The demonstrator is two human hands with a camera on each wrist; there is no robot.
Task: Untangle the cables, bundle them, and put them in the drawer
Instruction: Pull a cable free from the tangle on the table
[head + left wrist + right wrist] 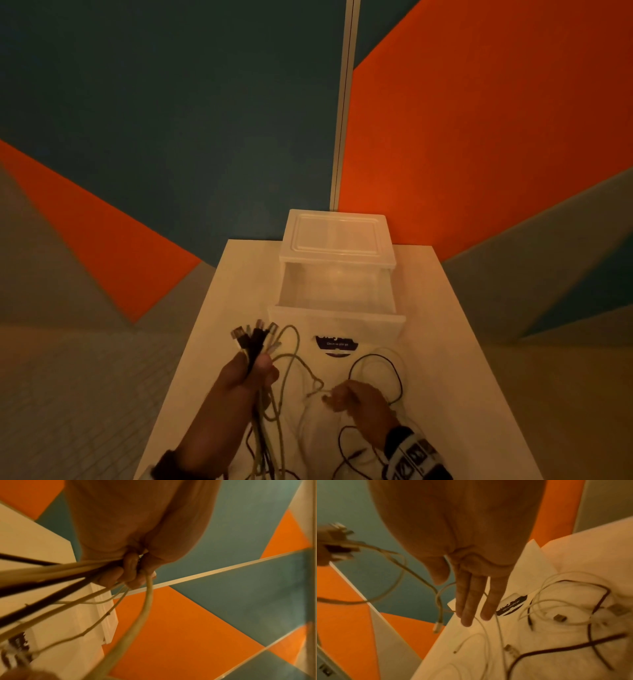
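Observation:
My left hand (255, 371) is raised over the table's left side and grips a bunch of black and pale cables (262, 404), their connector ends (255, 334) sticking up above the fist. In the left wrist view its curled fingers (130, 573) close round the cables (68, 566). My right hand (334, 399) hovers over the table with straight fingers (469, 601). A thin pale cable (440, 599) runs through the gap by its thumb. Loose black cable (399, 373) and white cable (556, 577) lie on the table. The clear plastic drawer (337, 291) stands pulled out.
The drawer's housing (337, 240) stands at the far end of the white table (445, 342), against an orange and teal wall. A dark label (337, 344) lies just in front of the drawer. The table's edges drop off close on both sides.

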